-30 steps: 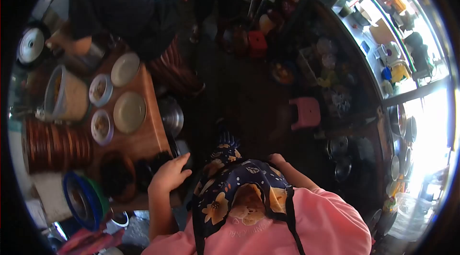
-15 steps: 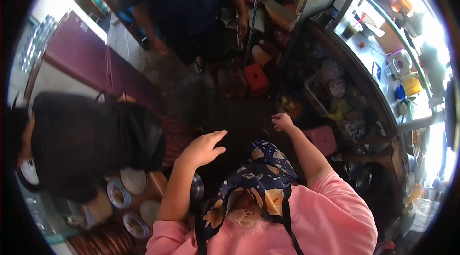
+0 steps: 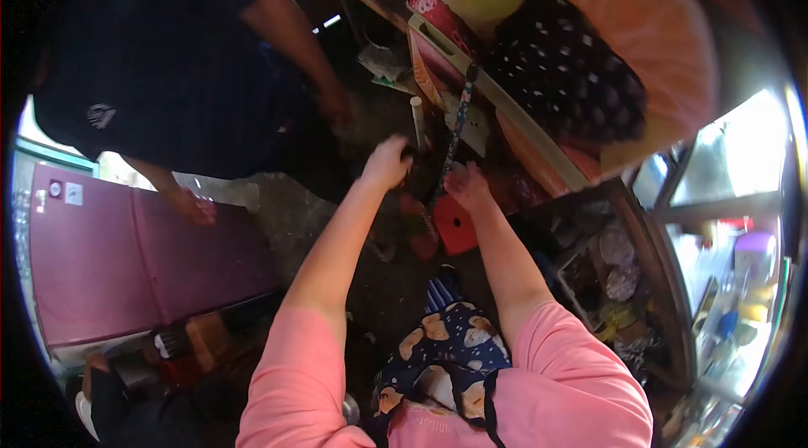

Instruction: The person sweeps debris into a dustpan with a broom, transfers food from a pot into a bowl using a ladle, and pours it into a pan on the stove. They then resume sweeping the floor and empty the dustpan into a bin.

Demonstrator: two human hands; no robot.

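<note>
My left hand (image 3: 387,164) reaches forward with curved fingers and thumb apart, and a dark gap shows between them. Just ahead of it stands a white pole (image 3: 417,118). To its right, my right hand (image 3: 468,187) is stretched out low with loosely bent, slightly blurred fingers. Its fingertips are right at the lower part of a thin stick with a dark floral pattern (image 3: 461,118), which leans against a light-edged rack. A red plastic stool (image 3: 454,227) with a hole in its seat stands just below my right hand.
A person in a dark shirt (image 3: 177,61) stands close at the left, arms hanging down. Behind is a maroon refrigerator (image 3: 84,254). Cushions, one black with white spots (image 3: 560,69), fill the upper right. Wooden shelving with bags (image 3: 619,267) runs along the right. Another person's arm (image 3: 101,381) shows lower left.
My view has turned and moved forward, so the standing person, the cushions and the stool are nearer. Both my hands have extended forward toward the stick and stool.
</note>
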